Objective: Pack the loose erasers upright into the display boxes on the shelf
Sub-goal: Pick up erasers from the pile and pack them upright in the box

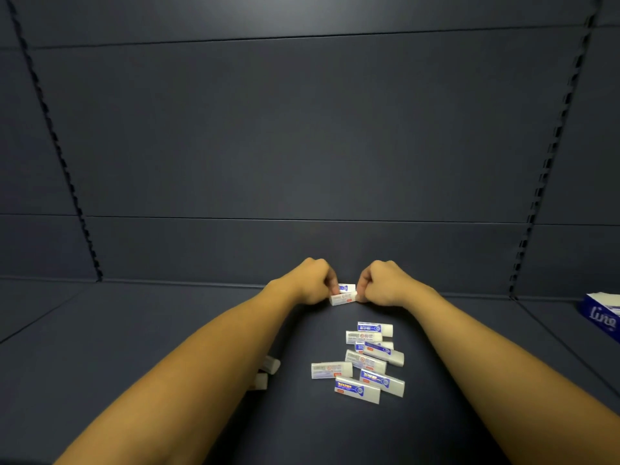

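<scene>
Dark shelf [134, 330] held loose erasers [365, 364] near; far, left hand [313, 283] and right hand [382, 283] pinched 2 erasers [343, 294] together, likely squaring them for boxing.

The shelf [134, 330] and its back panel [302, 129] look like matt, dark, smooth painted metal; the erasers [365, 364] are matt white with glossy printed paper sleeves; the box [600, 317] at right looks like printed card

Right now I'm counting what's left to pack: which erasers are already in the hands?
The two erasers farthest back, stacked between the left hand and right hand; the rest lie loose, untouched.
</scene>
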`<control>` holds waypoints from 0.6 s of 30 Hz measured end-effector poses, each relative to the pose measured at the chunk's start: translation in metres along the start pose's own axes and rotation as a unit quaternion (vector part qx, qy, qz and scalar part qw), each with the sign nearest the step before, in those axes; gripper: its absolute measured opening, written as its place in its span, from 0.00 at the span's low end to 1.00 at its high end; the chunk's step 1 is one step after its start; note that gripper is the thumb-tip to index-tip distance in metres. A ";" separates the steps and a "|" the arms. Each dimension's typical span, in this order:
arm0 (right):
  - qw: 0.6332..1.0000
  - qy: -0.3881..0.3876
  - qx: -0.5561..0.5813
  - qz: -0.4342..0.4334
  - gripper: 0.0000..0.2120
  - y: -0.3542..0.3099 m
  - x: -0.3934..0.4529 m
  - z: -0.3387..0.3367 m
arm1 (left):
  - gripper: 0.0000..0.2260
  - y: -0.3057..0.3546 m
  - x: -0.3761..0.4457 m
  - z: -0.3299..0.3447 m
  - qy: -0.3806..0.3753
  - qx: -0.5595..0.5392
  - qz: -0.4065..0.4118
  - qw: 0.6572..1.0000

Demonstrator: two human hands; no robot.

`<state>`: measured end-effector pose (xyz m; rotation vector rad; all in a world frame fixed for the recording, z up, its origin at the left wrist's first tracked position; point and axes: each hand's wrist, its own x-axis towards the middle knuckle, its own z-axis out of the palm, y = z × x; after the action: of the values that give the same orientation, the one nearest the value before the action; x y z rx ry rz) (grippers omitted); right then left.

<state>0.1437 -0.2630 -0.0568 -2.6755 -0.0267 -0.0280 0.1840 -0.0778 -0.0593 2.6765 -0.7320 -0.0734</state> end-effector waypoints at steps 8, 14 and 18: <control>0.999 -0.013 0.034 0.020 0.04 -0.002 0.005 0.002 | 0.16 -0.012 0.002 -0.003 0.041 -0.010 0.023 0.999; 0.999 0.014 0.040 -0.017 0.04 0.001 0.000 0.000 | 0.22 -0.010 0.002 0.001 0.017 0.037 0.042 0.998; 0.995 -0.034 0.033 -0.084 0.10 -0.001 -0.006 -0.004 | 0.17 -0.005 0.004 0.004 0.011 0.062 0.050 0.997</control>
<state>0.1372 -0.2639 -0.0532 -2.6011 -0.2695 0.0119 0.1895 -0.0772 -0.0649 2.7479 -0.8897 0.0287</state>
